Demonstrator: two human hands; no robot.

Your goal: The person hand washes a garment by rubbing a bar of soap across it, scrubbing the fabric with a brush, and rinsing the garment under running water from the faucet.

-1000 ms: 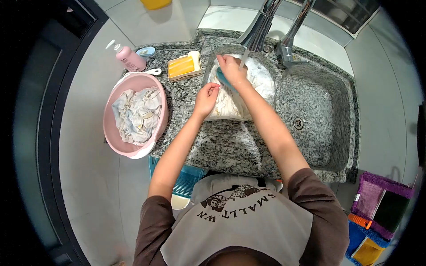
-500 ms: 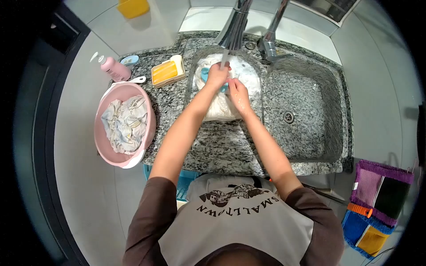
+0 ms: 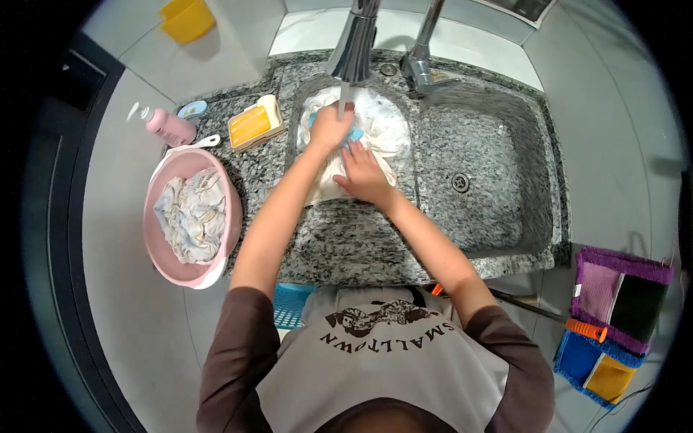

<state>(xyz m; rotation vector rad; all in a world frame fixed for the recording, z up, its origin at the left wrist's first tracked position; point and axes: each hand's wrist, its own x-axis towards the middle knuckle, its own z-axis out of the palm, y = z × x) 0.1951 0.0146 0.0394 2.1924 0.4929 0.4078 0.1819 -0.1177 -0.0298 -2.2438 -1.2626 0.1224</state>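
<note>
My left hand is closed over a blue scrubbing brush; only its ends show, and the bristle side is hidden. Beneath it, a wet white cloth garment is spread in the left basin, running down onto the sloped stone. Lying on the lower part of this garment is my right hand, fingers spread and holding nothing. Water streams from the chrome faucet onto or right beside my left hand.
Left of the basin are a soap dish with yellow soap, a pink pump bottle and a pink tub of crumpled clothes. On the right is a second stone basin with a drain; a second chrome tap stands behind.
My right hand has left the brush and moved down, flattening onto the garment. My left hand stays on the brush under the water. The whole view has shifted slightly.
</note>
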